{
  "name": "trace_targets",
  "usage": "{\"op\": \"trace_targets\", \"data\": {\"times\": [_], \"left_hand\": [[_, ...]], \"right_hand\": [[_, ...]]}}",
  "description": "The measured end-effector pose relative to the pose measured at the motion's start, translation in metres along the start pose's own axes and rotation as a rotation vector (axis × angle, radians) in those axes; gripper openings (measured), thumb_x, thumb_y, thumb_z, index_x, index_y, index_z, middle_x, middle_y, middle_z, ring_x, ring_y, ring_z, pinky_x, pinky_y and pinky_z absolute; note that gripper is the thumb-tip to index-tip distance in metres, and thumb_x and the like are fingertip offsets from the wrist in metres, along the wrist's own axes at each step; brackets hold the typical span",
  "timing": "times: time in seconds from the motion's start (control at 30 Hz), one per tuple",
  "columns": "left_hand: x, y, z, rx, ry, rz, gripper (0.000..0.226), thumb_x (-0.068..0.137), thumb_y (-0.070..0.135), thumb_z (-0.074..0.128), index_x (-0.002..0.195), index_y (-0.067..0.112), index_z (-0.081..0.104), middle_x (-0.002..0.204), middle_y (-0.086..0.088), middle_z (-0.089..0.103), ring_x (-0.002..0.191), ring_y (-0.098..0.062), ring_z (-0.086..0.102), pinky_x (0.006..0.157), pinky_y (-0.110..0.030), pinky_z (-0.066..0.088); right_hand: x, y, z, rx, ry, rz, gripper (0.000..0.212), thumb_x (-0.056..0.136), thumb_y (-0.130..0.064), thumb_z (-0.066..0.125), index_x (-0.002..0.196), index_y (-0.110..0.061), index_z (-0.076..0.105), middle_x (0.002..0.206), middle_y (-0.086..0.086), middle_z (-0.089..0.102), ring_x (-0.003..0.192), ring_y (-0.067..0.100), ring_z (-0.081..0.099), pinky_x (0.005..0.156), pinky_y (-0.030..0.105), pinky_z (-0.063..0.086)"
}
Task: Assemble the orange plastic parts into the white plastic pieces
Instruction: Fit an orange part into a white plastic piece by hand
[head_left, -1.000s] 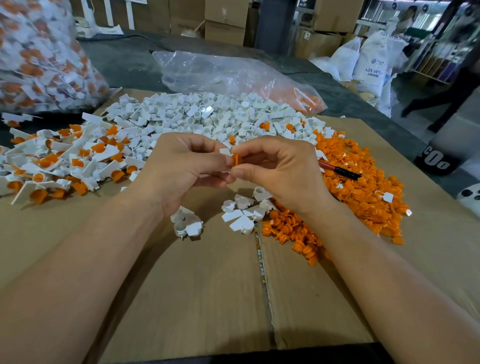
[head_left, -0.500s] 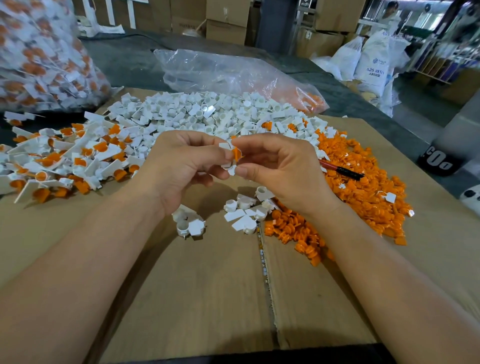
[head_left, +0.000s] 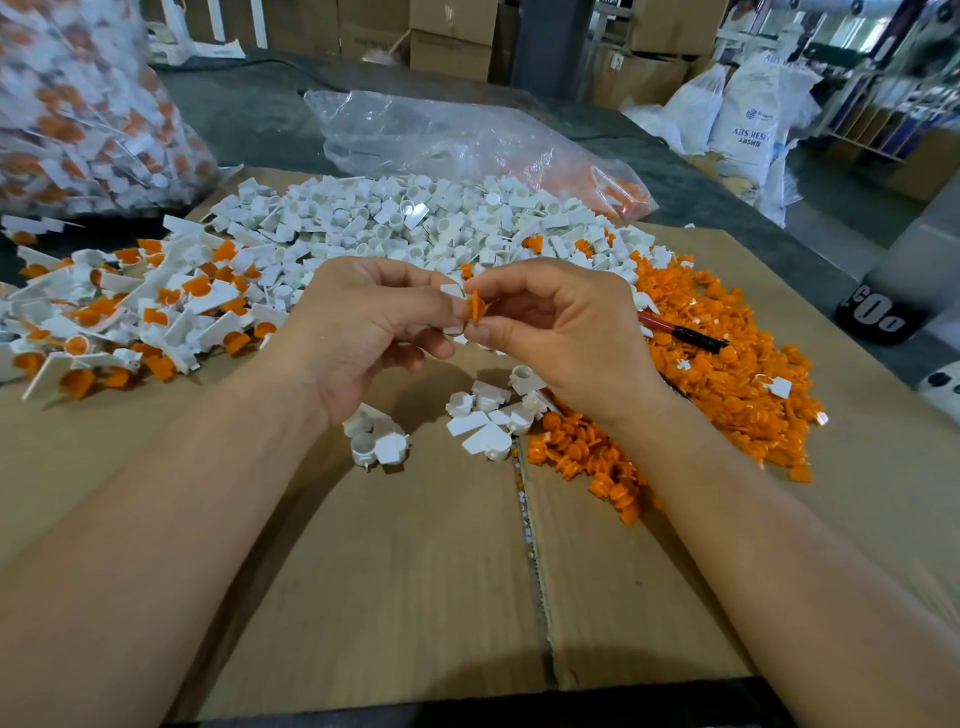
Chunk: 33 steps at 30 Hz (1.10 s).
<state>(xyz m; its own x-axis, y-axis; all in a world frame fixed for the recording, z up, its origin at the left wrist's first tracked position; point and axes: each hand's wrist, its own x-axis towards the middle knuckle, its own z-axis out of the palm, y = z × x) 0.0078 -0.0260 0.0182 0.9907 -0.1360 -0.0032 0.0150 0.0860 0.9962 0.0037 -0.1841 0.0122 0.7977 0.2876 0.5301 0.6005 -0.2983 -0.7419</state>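
One upright orange part (head_left: 475, 306) is pinched in the right hand (head_left: 566, 338), a white piece (head_left: 451, 290) in the left hand (head_left: 363, 332).

The orange part (head_left: 475, 306), earlier nearly hidden, now shows clearly against the white piece (head_left: 451, 290).

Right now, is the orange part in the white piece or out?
Cannot tell: the orange part touches the white piece, but fingers hide the joint.
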Motion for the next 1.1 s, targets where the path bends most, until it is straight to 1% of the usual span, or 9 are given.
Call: {"op": "trace_targets", "data": {"times": [0.2,0.3,0.37,0.47,0.7,0.83,0.93,1.03,1.1], "left_hand": [[-0.0018,0.0017,0.0002,-0.015,-0.040,0.016,0.026,0.049,0.013,0.072,0.072,0.004,0.065,0.053,-0.003,0.063,0.043,-0.009,0.055,0.039,-0.014,0.039],[-0.0018,0.0014,0.0002,0.001,-0.052,0.018,0.021,0.053,0.010,0.072,0.071,0.004,0.065,0.053,-0.003,0.063,0.044,-0.010,0.057,0.040,-0.015,0.040],[-0.0011,0.0010,-0.0001,0.014,-0.051,0.013,0.011,0.062,0.001,0.072,0.070,0.004,0.065,0.054,-0.003,0.063,0.044,-0.010,0.057,0.040,-0.015,0.041],[-0.0007,0.0005,0.0000,0.021,-0.043,0.012,0.011,0.071,-0.004,0.068,0.068,0.005,0.064,0.053,-0.003,0.063,0.044,-0.009,0.057,0.040,-0.014,0.042],[-0.0001,-0.0002,-0.0004,0.028,-0.044,0.023,0.011,0.071,-0.003,0.068,0.068,0.007,0.064,0.053,-0.002,0.064,0.044,-0.010,0.058,0.041,-0.015,0.043],[0.0000,-0.0007,0.0008,0.021,-0.027,0.025,0.010,0.072,-0.004,0.067,0.069,0.004,0.063,0.051,-0.003,0.062,0.043,-0.010,0.057,0.041,-0.014,0.043],[-0.0002,0.0001,0.0007,0.013,-0.017,0.035,0.009,0.071,-0.003,0.068,0.068,0.004,0.063,0.050,-0.002,0.061,0.043,-0.010,0.057,0.041,-0.014,0.043],[-0.0012,0.0005,0.0012,0.019,-0.022,0.034,0.010,0.071,-0.004,0.068,0.068,0.004,0.063,0.050,-0.002,0.062,0.043,-0.009,0.058,0.041,-0.015,0.044],[-0.0012,0.0005,0.0017,0.019,-0.024,0.036,0.010,0.072,-0.005,0.067,0.069,0.003,0.063,0.050,-0.002,0.062,0.043,-0.009,0.058,0.041,-0.015,0.044]], "right_hand": [[0.0000,-0.0018,-0.0003,-0.022,-0.039,0.002,0.044,0.071,0.001,0.072,0.090,-0.037,0.059,0.084,-0.017,0.064,0.079,0.003,0.066,0.076,0.020,0.054],[0.0001,-0.0014,-0.0016,-0.016,-0.045,0.010,0.041,0.072,0.001,0.072,0.090,-0.034,0.061,0.082,-0.017,0.064,0.078,0.001,0.066,0.074,0.017,0.053],[-0.0001,-0.0009,-0.0023,-0.019,-0.051,0.025,0.037,0.073,0.000,0.072,0.090,-0.031,0.062,0.082,-0.014,0.065,0.079,0.004,0.067,0.075,0.018,0.053],[-0.0002,-0.0010,-0.0025,-0.032,-0.041,0.031,0.035,0.075,-0.001,0.070,0.102,-0.021,0.062,0.084,-0.006,0.066,0.083,0.010,0.066,0.078,0.020,0.054],[0.0005,-0.0022,-0.0029,-0.086,-0.052,0.020,0.033,0.076,-0.002,0.069,0.097,-0.026,0.060,0.083,-0.014,0.063,0.083,0.006,0.065,0.078,0.020,0.053],[0.0004,-0.0029,-0.0035,-0.063,-0.032,0.033,0.040,0.070,-0.005,0.075,0.101,-0.026,0.060,0.090,-0.008,0.064,0.081,0.005,0.066,0.078,0.023,0.055],[0.0004,-0.0036,-0.0033,-0.053,0.013,-0.003,0.035,0.070,-0.007,0.075,0.095,-0.028,0.061,0.086,-0.007,0.064,0.078,0.006,0.066,0.074,0.024,0.056],[0.0002,-0.0025,-0.0028,-0.063,0.035,-0.051,0.033,0.071,-0.006,0.074,0.098,-0.021,0.063,0.083,0.005,0.067,0.076,0.014,0.067,0.073,0.028,0.056],[0.0004,-0.0017,-0.0025,-0.074,0.045,-0.075,0.034,0.070,-0.006,0.073,0.101,-0.015,0.062,0.083,0.007,0.067,0.077,0.016,0.066,0.074,0.029,0.056]]}}
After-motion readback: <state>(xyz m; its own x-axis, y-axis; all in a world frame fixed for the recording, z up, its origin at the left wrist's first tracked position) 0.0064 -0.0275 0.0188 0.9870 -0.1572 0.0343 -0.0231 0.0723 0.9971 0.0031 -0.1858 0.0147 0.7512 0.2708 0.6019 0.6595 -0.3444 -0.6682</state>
